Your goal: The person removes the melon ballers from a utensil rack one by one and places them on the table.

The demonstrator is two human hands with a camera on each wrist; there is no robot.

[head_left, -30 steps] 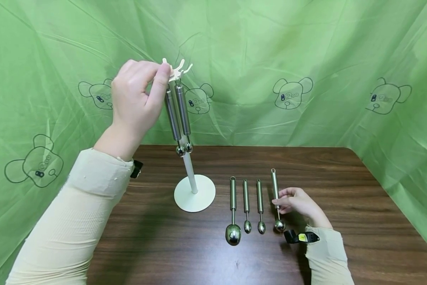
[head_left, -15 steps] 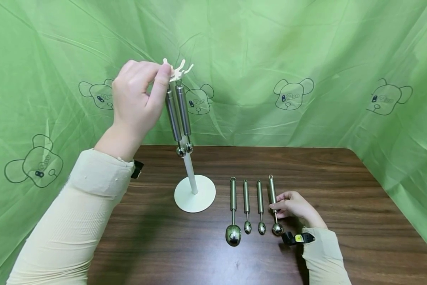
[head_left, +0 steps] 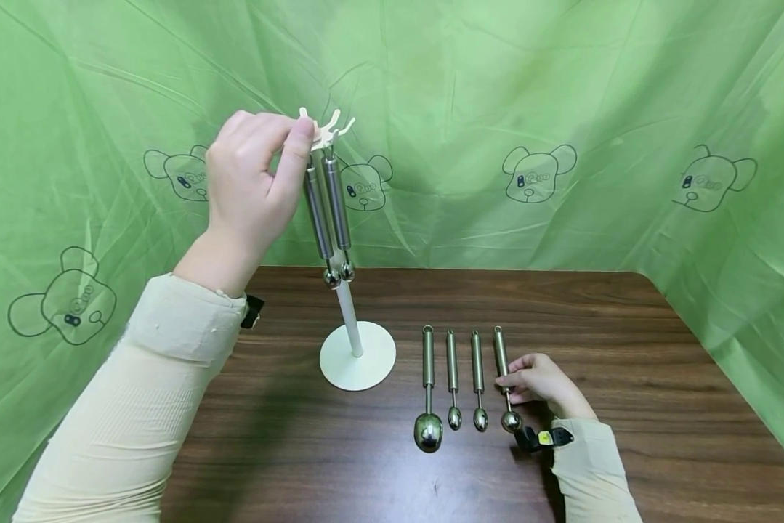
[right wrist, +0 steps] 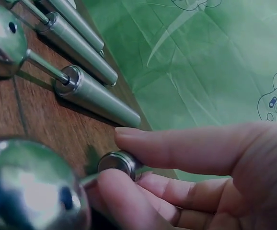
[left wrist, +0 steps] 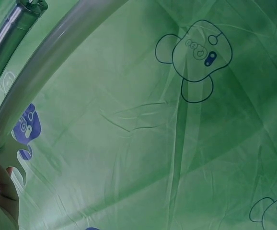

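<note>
My left hand (head_left: pixel 254 171) is raised at the top of a white stand, its thumb and fingers pinching the prongs of the hook head (head_left: pixel 329 134). Two steel melon ballers (head_left: pixel 336 203) hang from the hooks beside it. In the left wrist view the stand's pole (left wrist: pixel 57 52) runs past the fingers (left wrist: pixel 4 187). Low on the right, my right hand (head_left: pixel 545 381) pinches the lower handle of another melon baller (head_left: pixel 500 349) at the right end of a row. Its round scoop (right wrist: pixel 33 187) looms large in the right wrist view, thumb and fingers around the handle.
On the brown wooden table (head_left: pixel 660 363), a larger oval scoop (head_left: pixel 427 430) and two small ones (head_left: pixel 454 417) lie in line left of the right hand. Left of them stands the round white base (head_left: pixel 357 363). Green cloth (head_left: pixel 431 87) hangs behind.
My right hand has drawn the melon baller left and toward me, closer to the row. The left hand has kept its place on the hook head.
</note>
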